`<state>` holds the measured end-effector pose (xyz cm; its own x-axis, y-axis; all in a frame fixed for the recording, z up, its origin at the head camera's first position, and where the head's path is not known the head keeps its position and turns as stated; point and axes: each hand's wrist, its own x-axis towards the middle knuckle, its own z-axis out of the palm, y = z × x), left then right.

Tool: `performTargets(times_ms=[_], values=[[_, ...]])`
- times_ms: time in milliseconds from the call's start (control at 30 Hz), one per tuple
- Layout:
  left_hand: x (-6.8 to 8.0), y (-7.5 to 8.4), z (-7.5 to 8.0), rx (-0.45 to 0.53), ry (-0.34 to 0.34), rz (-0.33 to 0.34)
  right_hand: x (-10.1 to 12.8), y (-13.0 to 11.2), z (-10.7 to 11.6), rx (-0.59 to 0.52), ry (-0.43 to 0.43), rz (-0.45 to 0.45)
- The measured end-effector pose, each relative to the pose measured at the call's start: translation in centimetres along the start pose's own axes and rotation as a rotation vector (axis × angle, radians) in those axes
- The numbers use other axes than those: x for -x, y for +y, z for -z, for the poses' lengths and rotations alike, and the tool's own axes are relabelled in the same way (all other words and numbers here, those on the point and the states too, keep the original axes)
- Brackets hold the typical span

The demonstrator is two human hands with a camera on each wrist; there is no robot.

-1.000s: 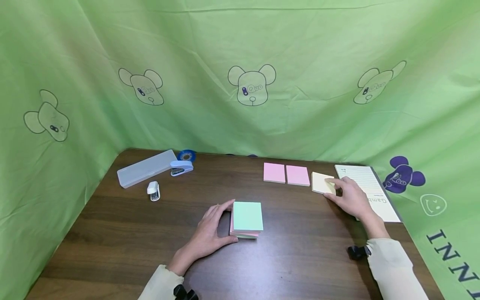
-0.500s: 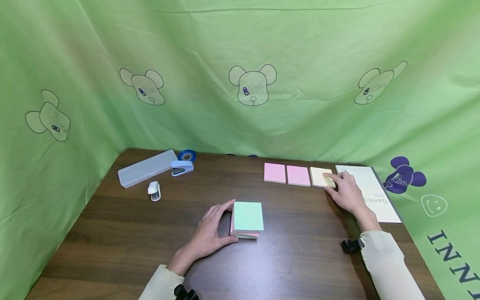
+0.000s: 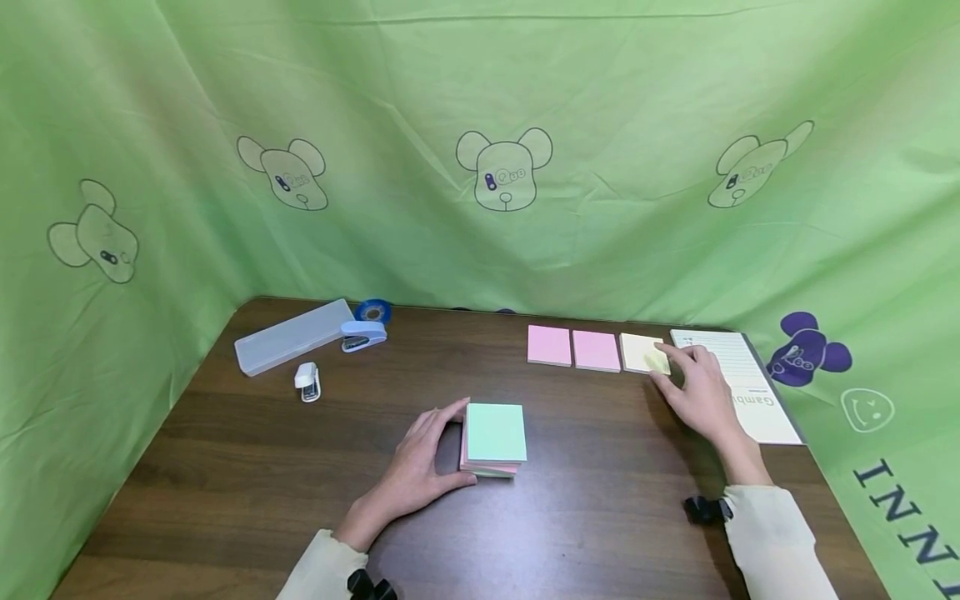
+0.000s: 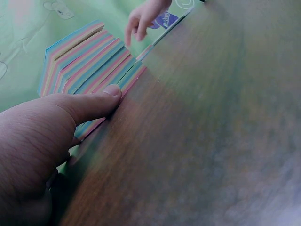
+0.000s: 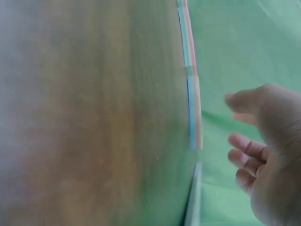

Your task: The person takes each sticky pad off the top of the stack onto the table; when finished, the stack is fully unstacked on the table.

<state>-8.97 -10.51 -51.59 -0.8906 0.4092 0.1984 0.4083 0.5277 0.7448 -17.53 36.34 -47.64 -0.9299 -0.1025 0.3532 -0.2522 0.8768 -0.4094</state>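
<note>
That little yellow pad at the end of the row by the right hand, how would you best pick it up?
Probably by its two opposite side edges, coming straight down from above. The yellow pad lies flat on the table and is thin, so only its edges offer a hold. A pink pad sits close on one side, so pinching front and back edges looks easier.

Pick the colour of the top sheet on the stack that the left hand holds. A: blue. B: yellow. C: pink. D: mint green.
D: in the head view the left hand grips the stack of sticky notes, whose top sheet is mint green; pink shows only in its lower layers.
</note>
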Motion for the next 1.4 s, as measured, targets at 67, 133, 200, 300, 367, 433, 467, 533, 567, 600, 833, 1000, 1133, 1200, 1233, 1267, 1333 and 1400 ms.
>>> performTargets(times_ms=[67,133,200,300,367,433,467,533,567,600,833,1000,1133,1200,1233,1267,1333,1400], values=[[0.0,0.0,0.1,0.004,-0.002,0.009,0.4,-0.9,0.1,-0.015,0.045,0.009],[0.0,0.1,0.1,0.003,-0.012,0.02,0.8,-1.8,0.1,-0.028,0.094,0.028],[0.0,0.1,0.1,-0.001,-0.021,0.032,1.2,-2.9,0.0,-0.053,0.148,0.05],[-0.1,0.1,0.1,-0.003,-0.037,0.049,1.9,-4.5,-0.2,-0.097,0.223,0.101],[-0.1,0.1,0.1,-0.004,-0.04,0.054,2.4,-5.5,-0.5,-0.128,0.256,0.134],[-0.1,0.0,0.1,0.004,-0.04,0.053,2.9,-6.6,-0.7,-0.152,0.273,0.17],[-0.1,0.0,0.1,0.007,-0.04,0.053,3.1,-7.1,-0.8,-0.164,0.276,0.187],[-0.1,0.0,0.1,0.016,-0.038,0.049,3.6,-8.2,-1.1,-0.19,0.27,0.22],[-0.2,0.0,0.1,0.019,-0.037,0.046,3.8,-8.7,-1.3,-0.202,0.263,0.235],[-0.2,0.0,0.1,0.02,-0.036,0.043,4.0,-9.3,-1.4,-0.214,0.255,0.251],[-0.2,0.0,0.1,0.001,-0.027,0.037,4.6,-12.5,-2.5,-0.267,0.196,0.347],[-0.1,0.1,0.1,-0.003,-0.022,0.033,4.9,-14.6,-3.5,-0.337,0.11,0.385],[-0.2,0.1,0.1,-0.001,-0.027,0.037,5.2,-16.1,-4.4,-0.375,0.028,0.363],[-0.2,0.1,0.1,-0.003,-0.027,0.035,5.3,-16.9,-4.7,-0.382,-0.011,0.351],[-0.2,0.1,0.1,-0.003,-0.026,0.032,5.3,-17.2,-4.9,-0.38,-0.033,0.344],[-0.2,0.1,0.1,-0.004,-0.026,0.029,5.3,-17.5,-5.0,-0.374,-0.059,0.331],[-0.2,0.0,0.1,-0.004,-0.023,0.022,5.2,-18.0,-5.3,-0.357,-0.111,0.303],[-0.1,-0.1,0.1,-0.006,-0.02,0.02,5.1,-18.3,-5.5,-0.342,-0.164,0.269]])
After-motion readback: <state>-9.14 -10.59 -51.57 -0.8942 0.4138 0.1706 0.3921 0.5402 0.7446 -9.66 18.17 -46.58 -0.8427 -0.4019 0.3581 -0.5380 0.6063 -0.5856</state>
